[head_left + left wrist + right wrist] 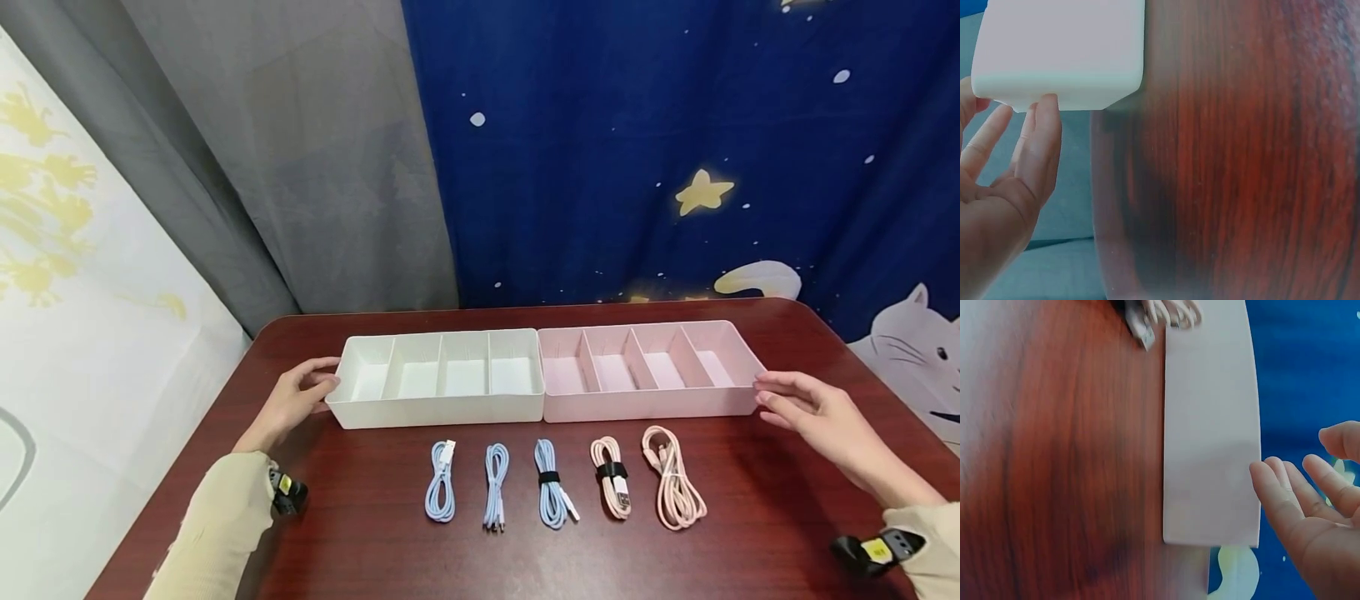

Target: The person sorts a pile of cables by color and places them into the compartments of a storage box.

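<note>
A white divided box [435, 412] and a pink divided box [652, 406] stand end to end, each with several compartments. At the white box's left end is my left hand [296, 398], its extended fingertips against the end wall in the left wrist view. My right hand [821, 417] is at the right end of the pink box, fingers loosely extended; whether they touch it I cannot tell. In front of the boxes lie three coiled blue cables [441, 492] [495, 483] [551, 492] and two coiled pink cables [612, 487] [675, 487].
The boxes and cables are on a dark red wooden table [375, 550] with rounded far corners. Behind it hang a grey curtain [337, 167] and a blue starry curtain [600, 167]. A white patterned sheet [112, 333] is at the left. Both wrists carry black straps.
</note>
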